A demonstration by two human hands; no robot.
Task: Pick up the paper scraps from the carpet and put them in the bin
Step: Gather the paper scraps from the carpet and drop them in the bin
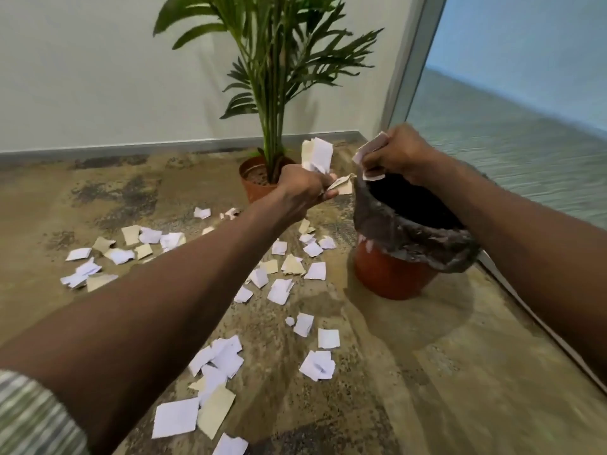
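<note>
The carpet (427, 389) is the big thing here, mottled tan and grey, running back to the wall skirting beyond both hands and to a glass partition (525, 93) off to the right of the right hand. There's open carpet below and right of the bin, toward the camera.

The potted palm (272, 77) stands just behind the left hand, its terracotta pot partly hidden by the knuckles.

The bin (391, 274) is a reddish tub with a dark liner bag (410, 234) folded over its rim. It sits directly under the right hand and just to the right of the left hand, mouth open.

The left hand (302, 188) is clenched around a bunch of held scraps (317, 156), white and beige bits sticking up above the fist and poking out toward the bin rim, pretty much touching the liner edge.

The right hand (394, 152) is over the far side of the bin mouth, fingers curled around a few more scraps in its grip (371, 149).

Loose paper scraps (216, 359) are all over the carpet below and left of both hands, spread under the left forearm, with the biggest pieces nearest the camera. A few lie just beside the bin's left side.
</note>
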